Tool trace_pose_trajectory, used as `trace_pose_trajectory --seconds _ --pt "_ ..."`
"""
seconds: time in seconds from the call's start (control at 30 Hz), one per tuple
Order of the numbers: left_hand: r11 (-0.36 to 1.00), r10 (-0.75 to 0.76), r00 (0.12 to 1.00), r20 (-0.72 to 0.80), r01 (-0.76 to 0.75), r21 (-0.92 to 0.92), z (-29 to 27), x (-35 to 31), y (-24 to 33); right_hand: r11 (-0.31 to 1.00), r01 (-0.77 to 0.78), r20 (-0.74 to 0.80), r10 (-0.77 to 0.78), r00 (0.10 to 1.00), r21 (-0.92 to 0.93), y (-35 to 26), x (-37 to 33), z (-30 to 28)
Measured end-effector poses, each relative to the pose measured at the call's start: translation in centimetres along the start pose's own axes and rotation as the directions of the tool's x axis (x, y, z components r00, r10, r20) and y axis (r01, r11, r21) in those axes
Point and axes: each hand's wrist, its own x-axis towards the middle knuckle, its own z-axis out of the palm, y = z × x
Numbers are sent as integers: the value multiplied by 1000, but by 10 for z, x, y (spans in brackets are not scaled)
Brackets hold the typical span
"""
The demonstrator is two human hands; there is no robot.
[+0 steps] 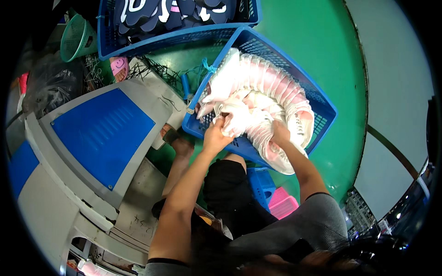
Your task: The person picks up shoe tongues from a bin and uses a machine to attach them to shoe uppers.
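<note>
Soft white pieces with pale pink insides, which look like shoe uppers (271, 76), lie nested in long curved rows inside a blue plastic basket (301, 71). At the basket's near left side, my left hand (216, 136) is closed on the edge of a crumpled white upper (235, 117), thumb on top. My right hand (280, 133) reaches into the near row of uppers and grips it. Its fingertips are hidden among the white folds. Part of that row hangs over the basket's near rim.
Another blue basket (179, 34) with dark printed pieces stands behind. A green mesh bin (79, 37) is at the far left, near a grey machine with a blue panel (103, 133). Beside my knees are a blue crate (261, 184) and a pink basket (282, 204). Dark strips litter the green floor.
</note>
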Motion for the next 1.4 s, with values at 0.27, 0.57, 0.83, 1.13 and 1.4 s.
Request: trace_pose_trajectory --seconds 0.27,0.57,0.83,1.13,1.4 --pt "564 -34 999 39 51 -825 8 -50 12 967 228 -325 -181 928 114 18 -64 -47" --pt "810 554 831 -39 -528 257 -91 -218 272 914 315 -675 -64 735 256 35 -196 -129" --pt "575 719 686 -115 -493 653 -134 -478 434 583 795 -873 -286 395 169 32 -345 -253" --pt "340 920 390 -40 -741 580 -151 -591 481 50 916 -693 -639 335 397 32 -468 -270" --pt "562 334 749 -572 -645 -518 -132 -477 290 221 564 -231 -749 620 796 19 -518 -221"
